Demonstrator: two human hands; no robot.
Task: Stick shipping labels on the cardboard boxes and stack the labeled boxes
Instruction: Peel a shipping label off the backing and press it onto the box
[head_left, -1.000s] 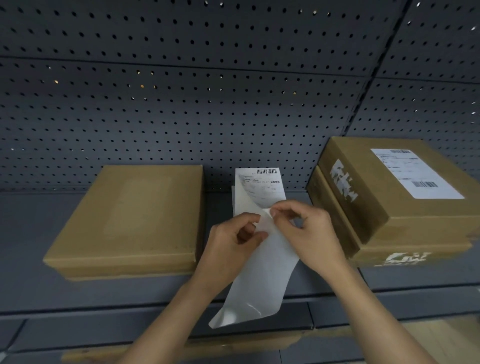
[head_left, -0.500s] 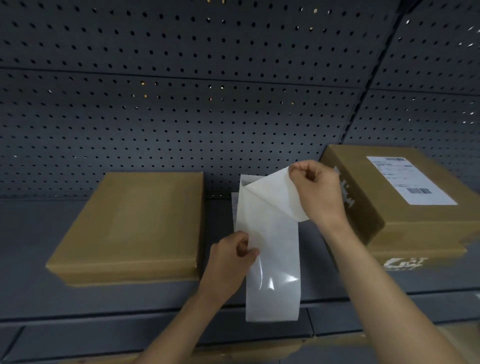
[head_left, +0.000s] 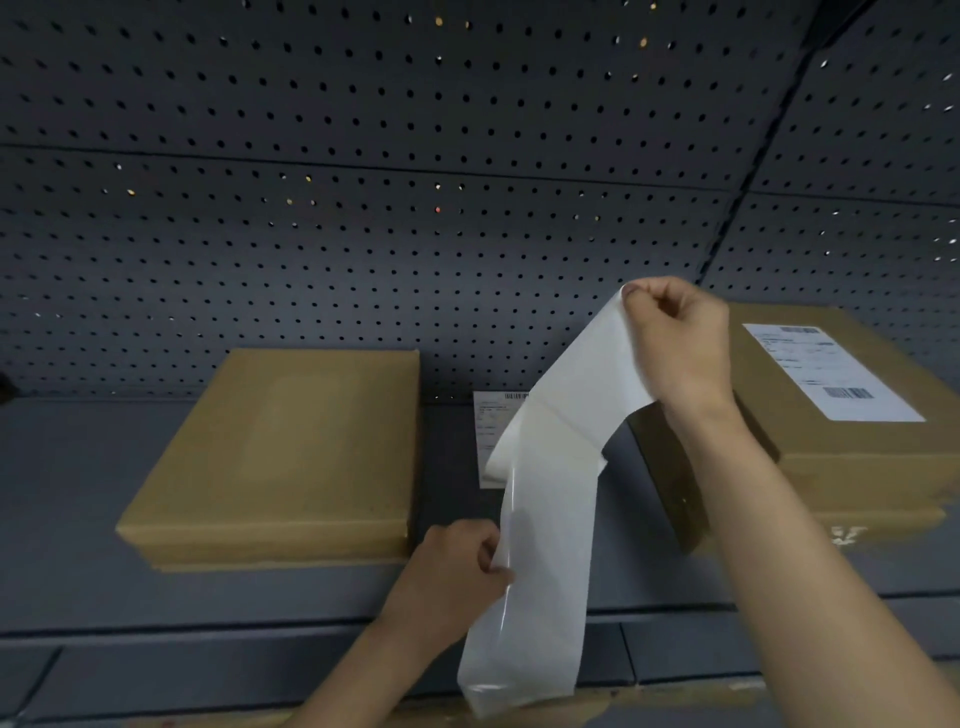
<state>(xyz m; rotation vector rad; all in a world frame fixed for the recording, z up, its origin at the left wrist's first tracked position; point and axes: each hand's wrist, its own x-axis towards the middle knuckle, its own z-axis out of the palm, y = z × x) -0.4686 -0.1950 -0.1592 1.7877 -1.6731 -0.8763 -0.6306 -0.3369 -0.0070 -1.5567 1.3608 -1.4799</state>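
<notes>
**Label Half Peeled Between the Boxes**

A flat, plain brown cardboard box (head_left: 291, 452) lies on the dark grey metal shelf (head_left: 78, 493). Just right of it, the left hand (head_left: 452, 566) pinches the edge of a glossy white backing strip (head_left: 535, 597). Behind the strip, a printed white sheet (head_left: 491, 441) lies on the shelf. The raised right hand (head_left: 680, 348) pinches a corner of the white peel-off label (head_left: 576, 395), which is partly lifted from the strip. Farthest right, a labelled brown cardboard box (head_left: 841, 467) tops another.
</notes>
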